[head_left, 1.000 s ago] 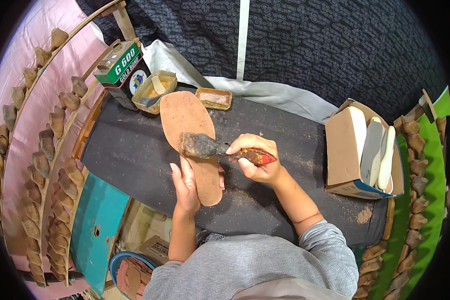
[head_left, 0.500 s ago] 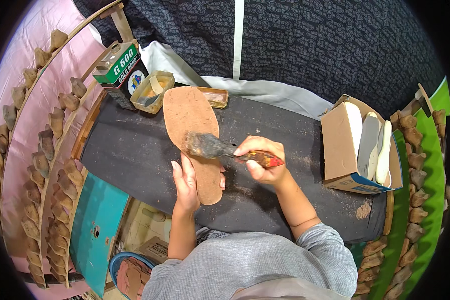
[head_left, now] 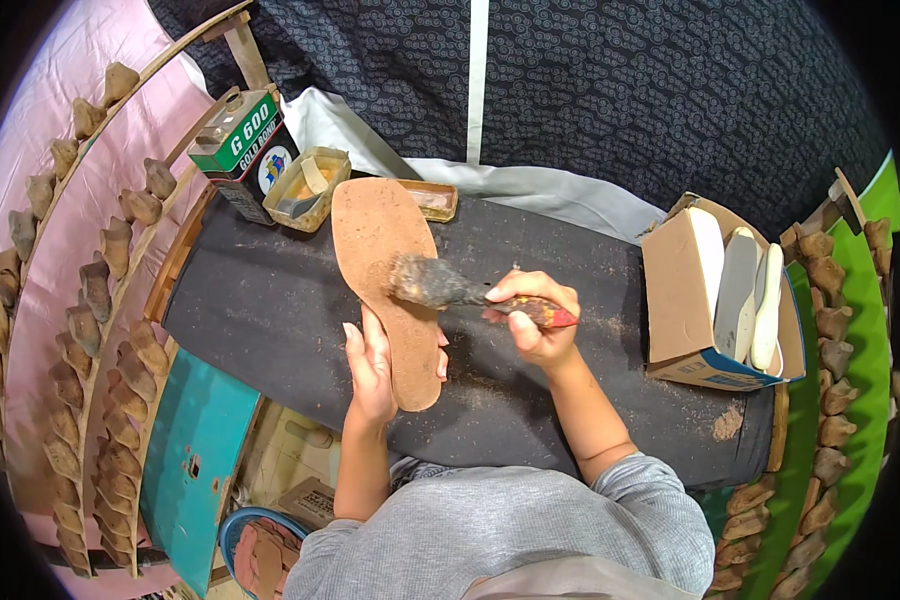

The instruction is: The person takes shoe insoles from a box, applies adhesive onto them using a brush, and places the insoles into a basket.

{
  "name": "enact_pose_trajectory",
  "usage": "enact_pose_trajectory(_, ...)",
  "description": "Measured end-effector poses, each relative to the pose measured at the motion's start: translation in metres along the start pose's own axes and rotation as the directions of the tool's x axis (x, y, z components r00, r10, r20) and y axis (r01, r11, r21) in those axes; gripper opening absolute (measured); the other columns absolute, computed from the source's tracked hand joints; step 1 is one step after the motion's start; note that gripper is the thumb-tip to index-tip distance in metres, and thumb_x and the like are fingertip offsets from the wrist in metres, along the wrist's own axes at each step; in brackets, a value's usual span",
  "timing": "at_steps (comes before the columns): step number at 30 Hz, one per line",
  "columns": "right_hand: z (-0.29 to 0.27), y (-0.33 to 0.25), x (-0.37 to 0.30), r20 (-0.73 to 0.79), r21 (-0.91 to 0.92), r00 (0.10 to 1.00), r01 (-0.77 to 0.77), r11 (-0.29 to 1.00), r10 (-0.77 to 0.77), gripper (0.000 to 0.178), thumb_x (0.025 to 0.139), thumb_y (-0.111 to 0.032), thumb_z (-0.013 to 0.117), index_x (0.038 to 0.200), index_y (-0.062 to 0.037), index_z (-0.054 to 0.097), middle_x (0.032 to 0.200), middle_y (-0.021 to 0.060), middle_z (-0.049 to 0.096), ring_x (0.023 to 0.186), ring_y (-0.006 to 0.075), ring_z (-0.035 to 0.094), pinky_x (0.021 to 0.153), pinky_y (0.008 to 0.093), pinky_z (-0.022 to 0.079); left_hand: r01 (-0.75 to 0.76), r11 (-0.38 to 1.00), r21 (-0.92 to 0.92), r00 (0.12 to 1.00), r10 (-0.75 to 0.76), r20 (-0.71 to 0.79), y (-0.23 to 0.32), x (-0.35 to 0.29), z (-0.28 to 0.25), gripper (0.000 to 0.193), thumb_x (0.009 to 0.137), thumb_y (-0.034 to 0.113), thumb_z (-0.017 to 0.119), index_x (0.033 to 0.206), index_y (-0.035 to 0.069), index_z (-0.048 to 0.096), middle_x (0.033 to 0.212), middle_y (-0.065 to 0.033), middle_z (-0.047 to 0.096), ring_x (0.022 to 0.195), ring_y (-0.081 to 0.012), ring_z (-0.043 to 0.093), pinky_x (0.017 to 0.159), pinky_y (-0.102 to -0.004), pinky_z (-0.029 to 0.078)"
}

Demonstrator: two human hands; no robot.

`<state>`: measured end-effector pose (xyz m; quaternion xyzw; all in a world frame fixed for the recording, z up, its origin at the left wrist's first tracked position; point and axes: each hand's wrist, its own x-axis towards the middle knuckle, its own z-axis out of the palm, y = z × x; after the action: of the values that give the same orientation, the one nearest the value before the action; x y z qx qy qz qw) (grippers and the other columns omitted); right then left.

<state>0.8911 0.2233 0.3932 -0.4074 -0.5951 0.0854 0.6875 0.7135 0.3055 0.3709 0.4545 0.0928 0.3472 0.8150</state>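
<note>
A brown, sole-shaped insole (head_left: 385, 225) is held up at a tilt over the dark worktable, its wide end pointing away from me. My left hand (head_left: 372, 365) is closed around its narrower half from beneath, with the thumb on the left edge and fingertips showing at the right edge. In my right hand (head_left: 536, 315) is a brush (head_left: 435, 283) with dark, worn bristles and a red-and-yellow handle. Its bristles touch the insole near the middle, along the right side. My fingers wrap the handle, closed on it.
A cardboard box (head_left: 675, 295) holding white and grey soles stands at the right. A green-and-black can (head_left: 240, 150), a yellowish tub (head_left: 310, 190) and a shallow tray (head_left: 432, 200) line the far left. Shavings dot the tabletop (head_left: 560, 410). Racks of wooden shoe lasts (head_left: 95, 285) flank both sides.
My right hand and the brush have moved slightly to the right and a little nearer to me across the insole. The insole has shifted slightly; my left hand still grips it.
</note>
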Motion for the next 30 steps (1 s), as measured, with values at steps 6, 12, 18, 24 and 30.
enact_pose_trajectory(6,0.000,-0.010,-0.001,-0.113,0.057,0.992,-0.050,0.997,0.056,0.020,0.076,-0.009,0.064,0.092,0.0022,0.063,0.084,0.0125,0.066,0.071,0.0198,0.065,0.064,0.0297,0.053,0.007,1.000,0.011,1.000,-0.007,0.018,-0.005,-0.002,-0.001,0.069,0.091,0.063,0.006,0.136,0.012,0.015,0.091,-0.0178,0.054,0.061,-0.0238,0.055,0.056,-0.0359,0.049)
enact_pose_trajectory(12,0.000,-0.006,0.002,0.011,-0.162,0.983,0.181,0.970,-0.181,0.022,0.077,-0.012,0.065,0.093,0.0031,0.062,0.077,0.0137,0.065,0.061,0.0219,0.064,0.056,0.0287,0.052,-0.006,0.999,0.053,0.999,0.009,-0.048,-0.001,-0.002,0.000,0.067,0.092,0.062,0.007,0.134,0.011,0.018,0.091,-0.0177,0.054,0.062,-0.0237,0.056,0.056,-0.0355,0.049)
enact_pose_trajectory(18,0.010,-0.012,0.005,-0.032,-0.052,0.983,0.177,0.983,-0.179,0.038,0.084,-0.030,0.067,0.096,0.0049,0.060,0.072,0.0149,0.064,0.059,0.0216,0.064,0.051,0.0284,0.051,-0.020,0.997,0.071,1.000,0.022,-0.020,-0.005,-0.005,-0.003,0.065,0.092,0.060,0.007,0.133,0.011,0.019,0.091,-0.0174,0.054,0.063,-0.0234,0.056,0.057,-0.0356,0.050)
enact_pose_trajectory(24,0.012,-0.005,0.004,0.122,-0.160,0.945,0.320,0.934,-0.303,0.027,0.079,-0.021,0.069,0.089,0.0033,0.062,0.071,0.0139,0.065,0.060,0.0237,0.064,0.054,0.0301,0.052,-0.033,0.998,0.048,0.999,0.034,-0.026,-0.003,-0.004,-0.002,0.065,0.093,0.060,0.007,0.134,0.011,0.019,0.093,-0.0173,0.055,0.065,-0.0232,0.057,0.056,-0.0343,0.050)
enact_pose_trajectory(30,0.009,-0.015,0.007,0.129,-0.079,0.956,0.273,0.959,-0.262,0.023,0.077,-0.018,0.070,0.085,0.0034,0.064,0.074,0.0123,0.067,0.062,0.0240,0.064,0.057,0.0315,0.053,-0.073,0.993,0.089,0.994,0.080,-0.071,-0.006,-0.006,-0.007,0.066,0.093,0.059,0.007,0.137,0.011,0.017,0.095,-0.0152,0.056,0.066,-0.0225,0.057,0.056,-0.0332,0.050)
